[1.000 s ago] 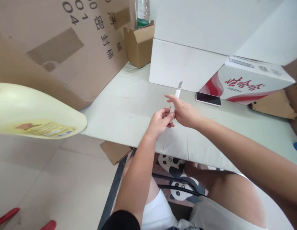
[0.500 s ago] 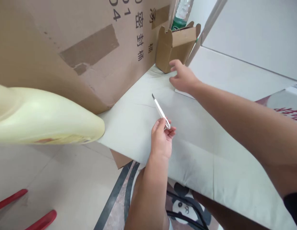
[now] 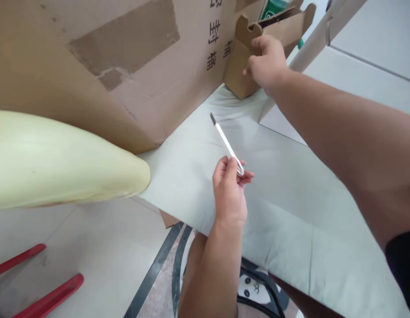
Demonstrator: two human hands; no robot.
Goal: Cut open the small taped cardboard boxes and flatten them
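My left hand [image 3: 230, 190] is closed around the rear end of a slim white craft knife [image 3: 227, 143]. Its dark, narrow tip points away from me, above the pale cloth-covered surface [image 3: 191, 176]. At the back, my right hand [image 3: 267, 62] is in front of a small open-topped cardboard box [image 3: 241, 73], with thumb and forefinger apart. It holds nothing that I can see, and whether the fingers touch the box I cannot tell. Inside or behind that box shows a green-labelled bottle [image 3: 273, 8].
A large taped carton [image 3: 141, 97] with printed characters stands at the back left. A pale yellow rounded object [image 3: 75, 163] juts in from the left. White panels [image 3: 366, 84] rise at the right. Red bars [image 3: 52, 298] lie low at the left, over the floor.
My right hand has moved further back, up to the small box. The left hand keeps hold of the craft knife, nearly in place. The view has shifted slightly.
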